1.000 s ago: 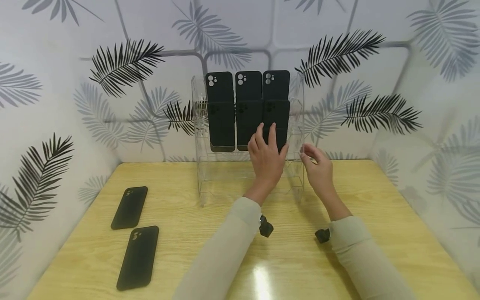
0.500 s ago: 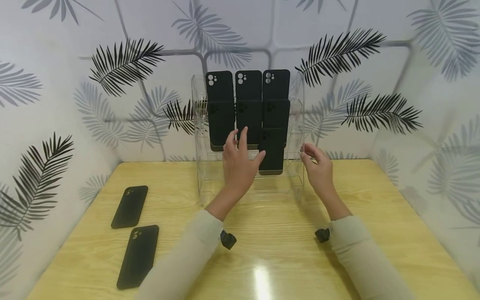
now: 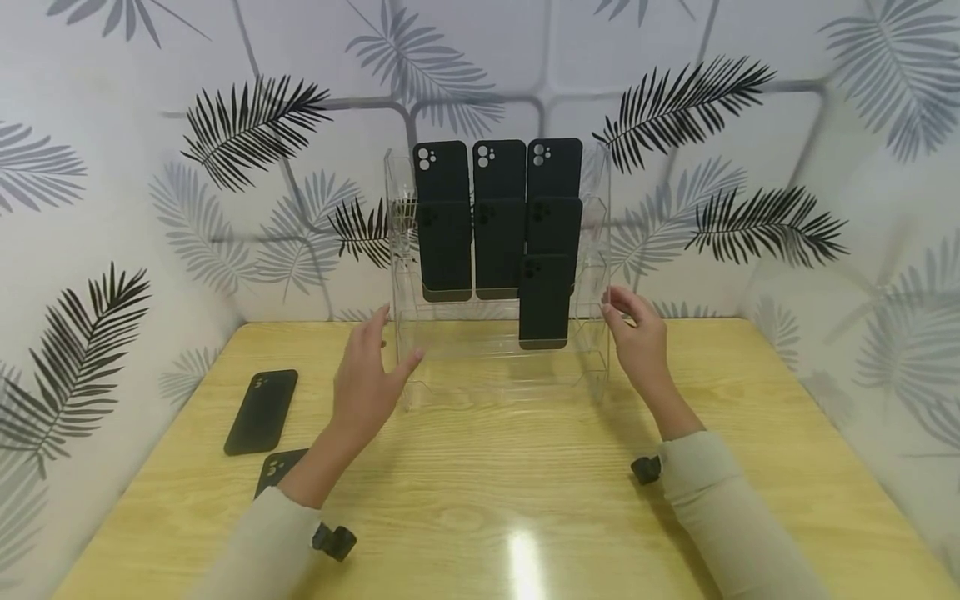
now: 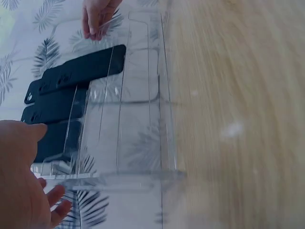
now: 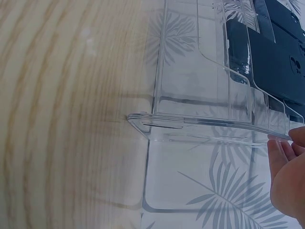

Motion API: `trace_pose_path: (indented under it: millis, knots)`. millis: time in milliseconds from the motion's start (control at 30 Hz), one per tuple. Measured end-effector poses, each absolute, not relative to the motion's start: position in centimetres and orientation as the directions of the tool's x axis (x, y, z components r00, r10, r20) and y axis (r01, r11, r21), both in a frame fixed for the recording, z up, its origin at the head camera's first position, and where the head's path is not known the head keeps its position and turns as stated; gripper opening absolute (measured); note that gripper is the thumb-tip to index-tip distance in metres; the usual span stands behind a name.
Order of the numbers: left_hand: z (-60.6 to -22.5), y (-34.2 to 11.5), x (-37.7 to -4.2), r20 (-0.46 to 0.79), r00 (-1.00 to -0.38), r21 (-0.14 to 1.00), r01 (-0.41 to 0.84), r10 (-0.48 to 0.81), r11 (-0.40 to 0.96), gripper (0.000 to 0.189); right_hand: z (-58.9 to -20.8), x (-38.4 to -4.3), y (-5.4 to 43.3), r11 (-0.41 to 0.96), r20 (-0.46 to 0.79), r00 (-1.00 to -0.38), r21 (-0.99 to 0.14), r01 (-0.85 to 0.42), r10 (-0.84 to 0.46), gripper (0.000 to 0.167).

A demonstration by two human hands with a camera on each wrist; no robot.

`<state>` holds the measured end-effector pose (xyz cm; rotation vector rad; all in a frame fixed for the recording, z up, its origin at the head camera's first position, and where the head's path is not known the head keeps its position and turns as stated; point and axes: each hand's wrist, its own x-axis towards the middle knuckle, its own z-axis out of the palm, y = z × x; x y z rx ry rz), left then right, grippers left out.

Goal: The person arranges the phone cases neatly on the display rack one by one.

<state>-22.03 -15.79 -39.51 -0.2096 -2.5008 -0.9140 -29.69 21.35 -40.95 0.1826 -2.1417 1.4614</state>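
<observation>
A clear acrylic tiered rack [image 3: 465, 353] stands at the back of the table with black phone cases leaning on it. Three cases are on the top tier, three on the tier below, and one phone case [image 3: 544, 304] sits on the right of a lower tier. My left hand [image 3: 365, 387] is beside the rack's left side, thumb and fingers spread, holding nothing. My right hand [image 5: 288, 186] pinches the edge of the rack's right side panel [image 5: 209, 124] between thumb and fingers.
On the table's left lie two more black cases: a farther case [image 3: 261, 412] and a nearer case [image 3: 276, 468], partly hidden by my left forearm. A leaf-patterned wall [image 3: 480, 67] rises right behind the rack.
My left hand has let go of the phone case on the lower right tier and moved left and toward me, past the rack's left side. My right hand has stayed on the rack.
</observation>
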Motion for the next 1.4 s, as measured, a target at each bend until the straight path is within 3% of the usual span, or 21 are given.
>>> trace_pose_path:
  millis: [267, 567, 900, 1400]
  knots:
    - [-40.3, -21.6, -18.3, 0.258, -0.966, 0.569, 0.142, -0.011, 0.81, 0.084, -41.1, -29.5, 21.4, 0.392, 0.492, -0.852, -0.83, -0.397, 0.177, 0.032]
    - [-41.1, -26.6, -15.5, 0.07, -0.997, 0.51, 0.058, 0.026, 0.858, 0.084, -41.1, -29.6, 21.2, 0.378, 0.499, -0.847, -0.831, -0.408, 0.184, 0.031]
    - [-43.9, -30.6, -14.0, -0.027, -0.996, 0.382, 0.071, 0.087, 0.922, 0.079, -40.9, -29.7, 20.9, 0.393, 0.506, -0.844, -0.823, -0.41, 0.179, 0.033]
    - [-45.0, -29.7, -13.7, -0.038, -0.994, 0.363, 0.082, 0.102, 0.928, 0.077, -41.0, -29.5, 21.3, 0.402, 0.512, -0.84, -0.818, -0.411, 0.182, 0.033]
